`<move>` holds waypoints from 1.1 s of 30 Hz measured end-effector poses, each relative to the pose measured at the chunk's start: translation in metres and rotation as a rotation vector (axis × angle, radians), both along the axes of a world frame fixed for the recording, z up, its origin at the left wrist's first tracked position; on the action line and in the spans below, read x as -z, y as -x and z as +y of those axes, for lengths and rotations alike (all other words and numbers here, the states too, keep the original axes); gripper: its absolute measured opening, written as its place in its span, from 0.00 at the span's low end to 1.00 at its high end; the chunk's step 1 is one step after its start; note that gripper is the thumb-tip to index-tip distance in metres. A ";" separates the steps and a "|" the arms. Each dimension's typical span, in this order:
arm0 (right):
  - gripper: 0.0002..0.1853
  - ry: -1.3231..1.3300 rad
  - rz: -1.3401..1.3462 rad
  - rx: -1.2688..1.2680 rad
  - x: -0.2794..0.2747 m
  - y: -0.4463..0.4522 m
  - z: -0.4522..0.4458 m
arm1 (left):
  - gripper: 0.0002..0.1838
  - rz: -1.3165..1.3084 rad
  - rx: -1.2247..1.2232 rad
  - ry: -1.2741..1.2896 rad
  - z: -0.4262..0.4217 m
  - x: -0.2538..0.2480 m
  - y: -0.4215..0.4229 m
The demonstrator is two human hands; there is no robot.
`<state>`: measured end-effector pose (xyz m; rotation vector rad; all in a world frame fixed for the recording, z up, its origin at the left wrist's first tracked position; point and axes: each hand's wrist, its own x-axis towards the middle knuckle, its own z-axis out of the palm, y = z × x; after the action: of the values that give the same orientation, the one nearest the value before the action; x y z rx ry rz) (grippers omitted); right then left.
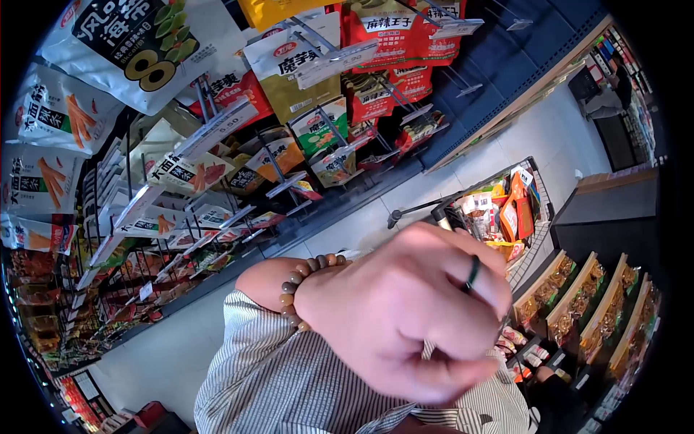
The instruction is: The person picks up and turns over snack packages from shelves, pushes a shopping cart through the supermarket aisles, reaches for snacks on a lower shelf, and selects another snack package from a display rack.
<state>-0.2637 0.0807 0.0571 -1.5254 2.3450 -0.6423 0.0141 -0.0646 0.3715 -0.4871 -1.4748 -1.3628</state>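
My left hand (416, 311) is raised close to the camera, in front of my striped shirt (289, 369). Its fingers are curled in and its thumb is bent along the lower side; nothing shows between them. A dark ring (471, 275) circles one finger, and a bead bracelet (293, 286) is on the wrist. Just beyond the hand stands a shopping cart (541, 199) loaded with snack packets (499, 210); the hand hides part of it. No part of my right hand can be seen.
Snack pouches (293, 65) hang in rows on hooks with price tags (215, 129) along a dark rack (506, 72) at upper left. Slanted bins (560, 286) of packaged food stand at right. Tiled floor (347, 224) runs between them.
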 end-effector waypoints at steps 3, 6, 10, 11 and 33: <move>0.32 -0.102 0.099 0.006 -0.002 -0.004 -0.001 | 0.20 -0.215 -0.089 0.003 -0.010 0.015 -0.024; 0.31 -0.092 0.162 0.022 -0.002 -0.009 -0.004 | 0.19 -0.419 -0.175 -0.060 -0.020 0.034 -0.047; 0.26 0.014 0.087 0.016 -0.003 -0.011 -0.005 | 0.18 -0.614 -0.281 -0.167 -0.029 0.071 -0.073; 0.24 0.022 0.020 0.053 0.002 -0.007 -0.004 | 0.18 -0.616 -0.283 -0.163 -0.029 0.079 -0.078; 0.04 0.111 -0.093 0.113 0.006 -0.032 -0.010 | 0.10 -1.103 -0.588 0.167 -0.022 0.197 -0.010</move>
<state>-0.2318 0.0705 0.0511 -1.3823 2.3736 -0.8643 0.0239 -0.0862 0.1744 0.7048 -2.3548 -1.0236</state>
